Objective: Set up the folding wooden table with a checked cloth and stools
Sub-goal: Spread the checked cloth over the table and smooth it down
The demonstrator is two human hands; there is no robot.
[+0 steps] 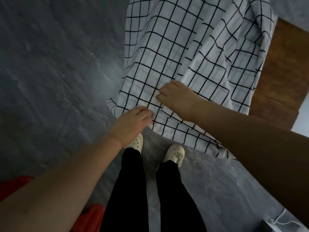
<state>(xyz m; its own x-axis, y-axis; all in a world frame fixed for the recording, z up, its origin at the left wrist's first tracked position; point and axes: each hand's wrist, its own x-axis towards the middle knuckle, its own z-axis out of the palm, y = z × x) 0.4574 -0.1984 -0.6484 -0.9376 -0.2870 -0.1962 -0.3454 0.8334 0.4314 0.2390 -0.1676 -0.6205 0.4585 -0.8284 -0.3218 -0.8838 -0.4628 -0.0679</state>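
A white cloth with a black check (180, 52) lies rumpled over the wooden table (282, 76), whose brown top shows bare at the right. The cloth's near edge hangs down toward my feet. My left hand (132, 123) pinches the cloth at its lower edge. Just up and to the right, my right hand (178, 97) grips a fold of the same cloth with its fingers curled in. No stool is clearly in view.
Grey concrete floor (55, 67) fills the left and bottom of the view. My legs in black trousers and white clogs (173, 154) stand close to the table's edge. Something red (93, 215) sits at the bottom left, behind my left arm.
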